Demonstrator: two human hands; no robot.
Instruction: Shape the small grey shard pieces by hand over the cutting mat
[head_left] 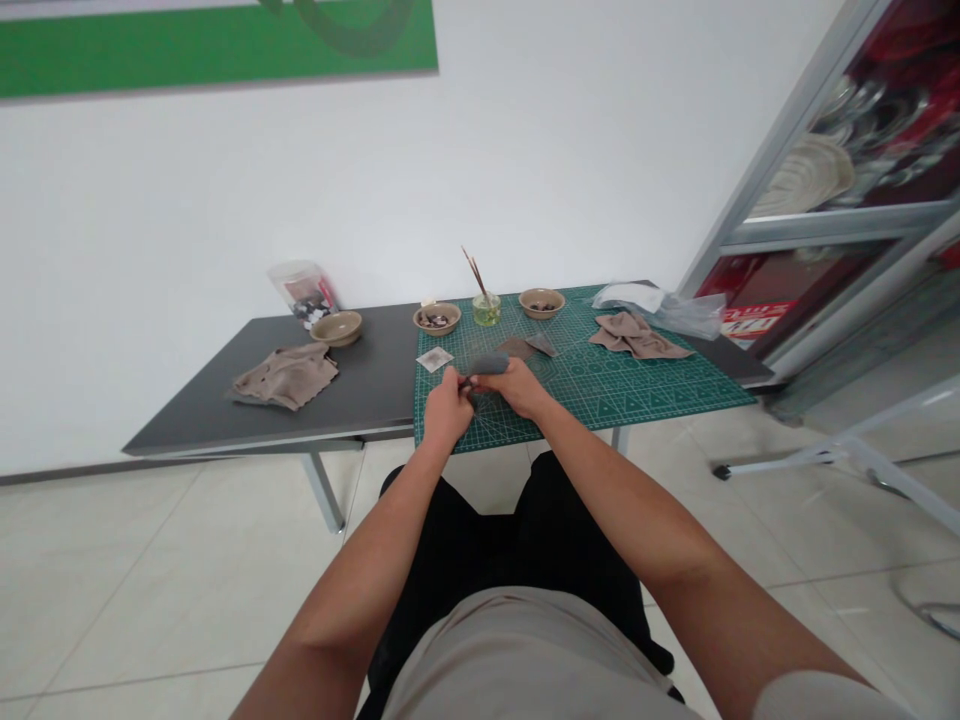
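Bench lot, hand work, seated view. L hand [448, 405] curled, fingers closed on small dark piece [467, 384], apparently pinched; exact grip partly hidden. R hand [517, 388] clenched round near end of grey stick-shaped abrasive tool [490, 363], far end pointing away from body; tool and piece meet or nearly meet, contact unclear at this res. Both held just above green cutting mat [600, 400], near its front edge, on dark grey table [352, 385].

Nearby: 2 abrasive sheets [529, 346], small paper packet [435, 359], glass jar of green liquid [486, 311] w/ thin sticks, 2 ceramic bowls of dark bits [435, 318].

Risks: piece small, pinch tight: pressure could flick it off, over mat edge, onto tile floor. Slip of tool could scrape fingers. Elbow or tool swing could tip jar, spill liquid over mat and bowls.
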